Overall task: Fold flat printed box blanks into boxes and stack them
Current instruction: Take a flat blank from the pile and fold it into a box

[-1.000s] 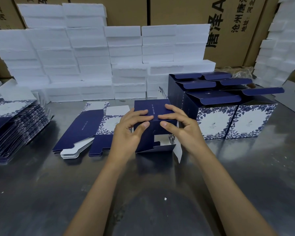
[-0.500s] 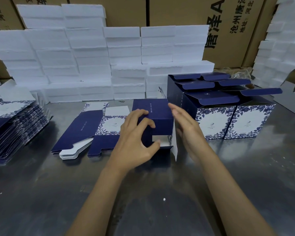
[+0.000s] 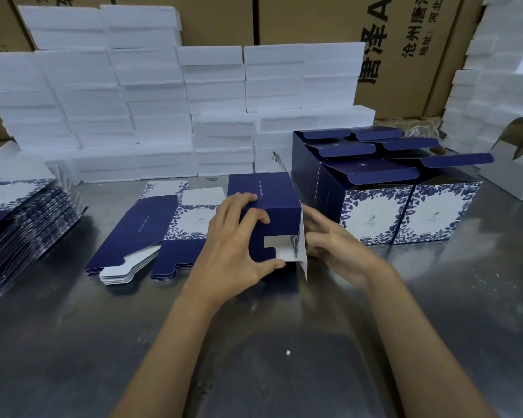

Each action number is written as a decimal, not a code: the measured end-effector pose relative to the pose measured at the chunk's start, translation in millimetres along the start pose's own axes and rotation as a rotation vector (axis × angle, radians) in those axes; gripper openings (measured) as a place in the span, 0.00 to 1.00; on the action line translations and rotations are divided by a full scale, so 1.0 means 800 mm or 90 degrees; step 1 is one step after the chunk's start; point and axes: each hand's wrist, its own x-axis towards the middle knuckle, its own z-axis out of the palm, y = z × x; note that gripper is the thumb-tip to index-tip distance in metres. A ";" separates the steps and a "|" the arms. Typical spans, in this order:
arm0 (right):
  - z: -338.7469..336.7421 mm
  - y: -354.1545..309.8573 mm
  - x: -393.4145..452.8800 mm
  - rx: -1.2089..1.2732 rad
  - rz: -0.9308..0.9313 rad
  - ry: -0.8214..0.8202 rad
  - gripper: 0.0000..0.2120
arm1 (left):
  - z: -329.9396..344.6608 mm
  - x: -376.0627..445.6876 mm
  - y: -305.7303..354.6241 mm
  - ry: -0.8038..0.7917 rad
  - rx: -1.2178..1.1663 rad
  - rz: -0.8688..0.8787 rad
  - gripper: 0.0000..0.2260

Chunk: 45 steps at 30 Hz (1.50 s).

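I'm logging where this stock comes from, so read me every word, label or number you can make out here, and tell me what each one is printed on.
"唐泽A": large black print, turned sideways, on the brown carton behind the foam.
"沧州" and "地址:": smaller sideways lines on the same carton; their remaining characters are cut off at the frame top.
Pale line of print on the navy box being folded: too small to read.
Logo and caption on the finished boxes: too small to read.

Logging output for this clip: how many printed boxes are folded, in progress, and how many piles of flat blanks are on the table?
Folded printed boxes, lids open: 4 visible
Box being folded, held by left hand and right hand: 1
Piles of flat blanks: 2
Total: 7
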 end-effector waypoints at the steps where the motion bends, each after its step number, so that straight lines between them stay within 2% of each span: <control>1: 0.000 0.000 -0.001 0.001 0.001 -0.006 0.40 | 0.002 0.000 0.001 0.016 0.011 -0.001 0.25; 5: -0.001 0.001 -0.002 -0.029 -0.003 -0.044 0.42 | 0.008 0.000 0.002 0.080 0.064 0.006 0.15; 7: 0.001 0.002 -0.001 -0.037 0.001 -0.031 0.43 | 0.014 0.001 0.000 0.098 0.064 0.011 0.15; 9: 0.005 0.004 0.003 -0.064 0.000 0.019 0.44 | 0.018 0.001 -0.001 0.123 -0.001 -0.014 0.20; 12: 0.016 0.011 0.012 -0.117 -0.015 0.126 0.43 | 0.019 0.001 -0.005 0.158 -0.148 -0.100 0.33; 15: 0.025 0.021 0.020 -0.151 -0.053 0.195 0.34 | 0.018 -0.002 -0.018 0.080 -0.265 -0.208 0.46; 18: 0.029 0.028 0.024 -0.186 -0.077 0.254 0.29 | 0.017 -0.003 -0.023 0.001 -0.361 -0.269 0.49; 28: 0.040 0.033 0.025 -0.266 -0.100 0.373 0.23 | 0.018 -0.003 -0.012 -0.008 -0.407 -0.279 0.50; 41: 0.047 0.030 0.021 -0.326 -0.107 0.413 0.23 | 0.007 -0.001 0.007 -0.034 -0.475 -0.283 0.49; 45: 0.047 0.024 0.019 -0.244 -0.092 0.363 0.22 | 0.004 0.002 0.011 -0.031 -0.524 -0.280 0.47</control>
